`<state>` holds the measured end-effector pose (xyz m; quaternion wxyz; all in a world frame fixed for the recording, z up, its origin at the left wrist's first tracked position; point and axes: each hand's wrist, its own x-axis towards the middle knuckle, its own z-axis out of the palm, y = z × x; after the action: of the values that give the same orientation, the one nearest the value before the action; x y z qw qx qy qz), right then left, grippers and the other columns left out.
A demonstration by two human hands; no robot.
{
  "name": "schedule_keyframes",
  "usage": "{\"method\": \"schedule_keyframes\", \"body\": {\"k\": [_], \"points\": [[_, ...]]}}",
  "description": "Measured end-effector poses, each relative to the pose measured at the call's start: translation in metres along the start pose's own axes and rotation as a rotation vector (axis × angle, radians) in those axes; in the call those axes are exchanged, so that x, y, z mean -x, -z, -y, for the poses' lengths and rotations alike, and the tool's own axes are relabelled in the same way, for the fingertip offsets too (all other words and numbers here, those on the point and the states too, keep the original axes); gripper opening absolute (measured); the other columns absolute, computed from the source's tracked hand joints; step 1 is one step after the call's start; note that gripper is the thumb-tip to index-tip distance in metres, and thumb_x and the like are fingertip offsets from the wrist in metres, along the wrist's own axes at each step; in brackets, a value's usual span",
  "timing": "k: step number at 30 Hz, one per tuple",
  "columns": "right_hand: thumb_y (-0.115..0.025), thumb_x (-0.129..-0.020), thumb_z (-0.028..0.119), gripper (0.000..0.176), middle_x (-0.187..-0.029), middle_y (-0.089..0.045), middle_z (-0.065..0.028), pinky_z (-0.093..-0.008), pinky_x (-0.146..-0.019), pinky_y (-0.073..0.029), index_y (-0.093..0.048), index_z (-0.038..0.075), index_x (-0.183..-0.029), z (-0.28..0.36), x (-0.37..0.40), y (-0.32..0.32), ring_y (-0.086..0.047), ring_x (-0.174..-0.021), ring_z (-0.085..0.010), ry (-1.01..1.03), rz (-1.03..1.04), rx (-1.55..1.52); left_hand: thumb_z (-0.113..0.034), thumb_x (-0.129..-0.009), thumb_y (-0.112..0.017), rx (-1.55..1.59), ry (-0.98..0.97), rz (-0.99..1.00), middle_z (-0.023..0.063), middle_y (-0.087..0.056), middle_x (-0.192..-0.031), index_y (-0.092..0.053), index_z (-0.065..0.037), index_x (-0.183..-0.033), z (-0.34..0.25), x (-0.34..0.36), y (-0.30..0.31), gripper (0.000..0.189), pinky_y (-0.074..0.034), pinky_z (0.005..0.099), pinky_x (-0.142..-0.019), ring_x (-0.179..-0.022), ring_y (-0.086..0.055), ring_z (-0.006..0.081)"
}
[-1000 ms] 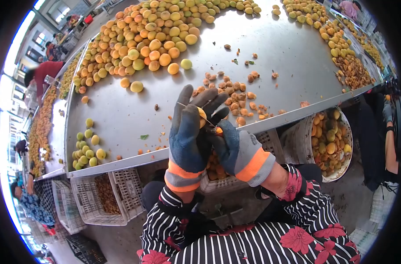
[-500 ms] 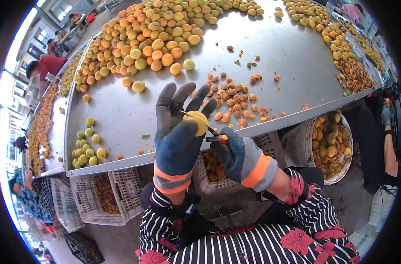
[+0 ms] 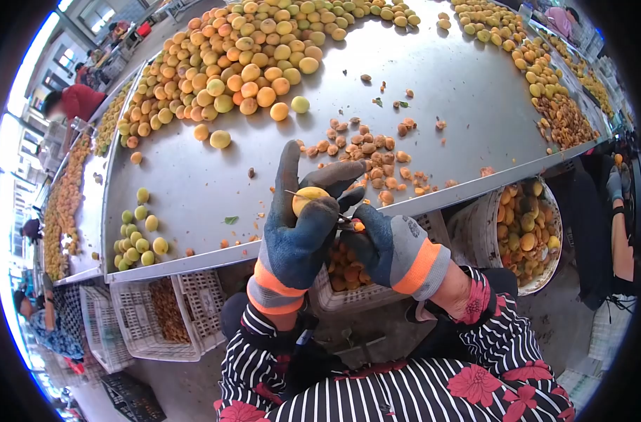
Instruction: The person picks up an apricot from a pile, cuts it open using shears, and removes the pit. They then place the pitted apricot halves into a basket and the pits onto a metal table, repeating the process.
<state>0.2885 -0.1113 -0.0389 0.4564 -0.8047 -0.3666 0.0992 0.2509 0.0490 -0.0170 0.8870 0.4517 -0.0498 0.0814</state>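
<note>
Above the front edge of the metal table, my gloved left hand holds a yellow apricot between thumb and fingers, its index finger raised. My gloved right hand is closed round a small knife, close to the left hand's fingers. A thin tip shows at the left side of the fruit. Behind my hands, brown pits lie scattered on the table. A large heap of apricots covers the back left, and a small group of greenish ones lies at the front left.
The metal table's front edge runs beyond my hands. Below it stand a crate of fruit, a bucket of apricots and a white crate of brown pits. Co-workers are at the left, and a co-worker's gloved hand is at the right.
My left hand has turned and its spread fingers have bent around the apricot. The fruit has tilted and dropped slightly. My right hand with the knife has moved a little nearer the left palm.
</note>
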Motion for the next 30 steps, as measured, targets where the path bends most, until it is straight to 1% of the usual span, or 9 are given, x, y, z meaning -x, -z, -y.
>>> {"method": "schedule_keyframes", "body": {"k": [4,6,8,11,12,16,19,25,30], "points": [[-0.059,-0.093,0.021,0.024,-0.075,-0.064,-0.0215,-0.0481,-0.057,-0.047,-0.054,0.005,-0.110,-0.006,0.001,-0.004,-0.062,-0.068,-0.0440,-0.037,0.036,0.019,-0.004,-0.090,-0.053,-0.270,-0.018,-0.068,0.0196,-0.046,-0.139,-0.011,-0.010,-0.154,-0.005,-0.001,0.003,0.077,-0.042,0.0501,-0.108,-0.134,-0.044,0.0368],[-0.057,-0.096,0.019,0.019,-0.076,-0.064,-0.0165,-0.0404,-0.059,-0.048,-0.057,0.004,-0.107,0.000,0.000,-0.001,-0.063,-0.066,-0.0343,-0.077,0.038,-0.188,-0.006,-0.089,-0.055,-0.053,-0.027,-0.070,0.0188,-0.044,-0.141,-0.016,-0.009,-0.152,-0.004,-0.001,0.001,0.074,-0.041,0.0506,-0.109,-0.135,-0.042,0.0362],[-0.056,-0.097,0.019,0.019,-0.075,-0.063,-0.0130,-0.0352,-0.060,-0.048,-0.059,0.003,-0.105,0.004,0.000,-0.001,-0.062,-0.065,-0.0273,-0.093,0.016,-0.303,-0.022,-0.092,-0.060,0.168,-0.051,-0.046,0.0170,-0.045,-0.138,-0.031,-0.006,-0.143,0.000,-0.003,0.003,0.061,-0.041,0.0510,-0.108,-0.135,-0.043,0.0333],[-0.056,-0.098,0.020,0.020,-0.074,-0.062,-0.0118,-0.0336,-0.061,-0.048,-0.059,0.002,-0.105,0.003,0.005,-0.007,-0.060,-0.064,-0.0250,-0.108,-0.051,-0.310,-0.044,-0.094,-0.059,0.138,-0.005,-0.100,0.0165,-0.047,-0.137,-0.038,-0.006,-0.137,0.024,0.001,0.011,0.061,-0.043,0.0490,-0.106,-0.130,-0.047,0.0313],[-0.056,-0.098,0.020,0.019,-0.075,-0.063,-0.0126,-0.0345,-0.061,-0.049,-0.059,0.002,-0.105,0.001,0.005,-0.009,-0.062,-0.066,-0.0270,-0.127,-0.080,-0.302,-0.059,-0.095,-0.049,0.112,0.017,-0.115,0.0172,-0.053,-0.131,-0.045,-0.006,-0.131,0.027,0.005,0.004,0.064,-0.047,0.0457,-0.101,-0.124,-0.053,0.0310],[-0.060,-0.094,0.020,0.024,-0.076,-0.064,-0.0213,-0.0480,-0.057,-0.048,-0.054,0.003,-0.110,-0.003,0.006,-0.022,-0.063,-0.072,-0.0439,-0.041,-0.118,-0.107,-0.057,-0.100,-0.035,0.171,0.096,-0.228,0.0190,-0.060,-0.122,-0.052,-0.005,-0.119,0.023,0.009,-0.008,0.058,-0.052,0.0425,-0.091,-0.111,-0.060,0.0314],[-0.059,-0.093,0.021,0.025,-0.077,-0.065,-0.0216,-0.0499,-0.057,-0.048,-0.053,0.004,-0.111,-0.001,0.006,-0.015,-0.064,-0.071,-0.0439,0.039,-0.122,-0.031,-0.057,-0.100,-0.035,0.161,0.076,-0.134,0.0112,-0.056,-0.107,-0.054,-0.005,-0.109,0.023,0.010,-0.004,0.057,-0.039,0.0550,-0.106,-0.125,-0.050,0.0370],[-0.058,-0.093,0.019,0.024,-0.076,-0.065,-0.0226,-0.0488,-0.056,-0.048,-0.054,0.004,-0.111,0.000,0.009,-0.006,-0.063,-0.070,-0.0442,-0.063,-0.049,0.006,-0.044,-0.102,-0.045,-0.155,-0.001,-0.039,0.0104,-0.056,-0.106,-0.051,-0.002,-0.111,0.018,0.007,0.005,0.044,-0.044,0.0498,-0.103,-0.119,-0.055,0.0344],[-0.053,-0.098,0.015,0.021,-0.086,-0.068,-0.0162,-0.0359,-0.067,-0.052,-0.060,0.002,-0.112,0.002,0.006,-0.001,-0.068,-0.077,-0.0309,-0.176,0.020,-0.226,-0.034,-0.102,-0.048,-0.365,0.108,-0.082,0.0127,-0.056,-0.114,-0.049,-0.001,-0.115,0.004,0.002,0.001,0.036,-0.046,0.0457,-0.102,-0.120,-0.055,0.0320]]}}
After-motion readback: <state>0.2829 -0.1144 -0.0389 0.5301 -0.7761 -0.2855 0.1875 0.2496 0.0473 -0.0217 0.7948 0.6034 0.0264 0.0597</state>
